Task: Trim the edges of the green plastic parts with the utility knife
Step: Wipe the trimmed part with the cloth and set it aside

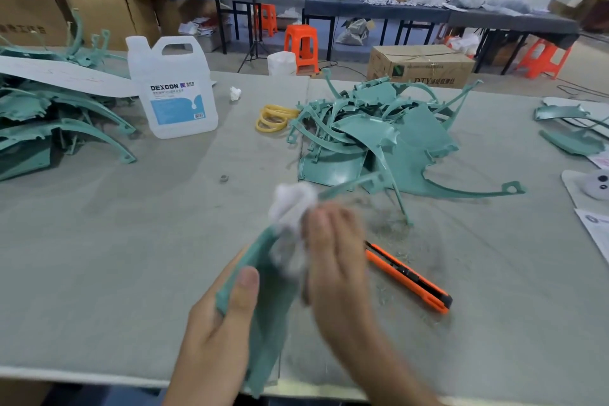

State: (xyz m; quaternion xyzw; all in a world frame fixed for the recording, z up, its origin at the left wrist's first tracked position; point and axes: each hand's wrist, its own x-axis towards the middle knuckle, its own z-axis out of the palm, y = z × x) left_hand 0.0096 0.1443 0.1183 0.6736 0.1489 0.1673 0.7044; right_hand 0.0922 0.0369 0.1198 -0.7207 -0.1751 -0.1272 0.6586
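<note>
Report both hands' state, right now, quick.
Left hand: grips the green plastic part.
Right hand: on the white cloth against that part; blurred, so gripping or pressing cannot be told.
The utility knife lies unheld.

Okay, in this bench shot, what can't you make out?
All head view.
Blurred by motion: the right hand, so its hold on the white cloth is unclear.
Hidden behind that hand: the blade end of the utility knife.
Covered by the cloth: the upper end of the green part in the left hand.
Too small: print on the jug.
</note>
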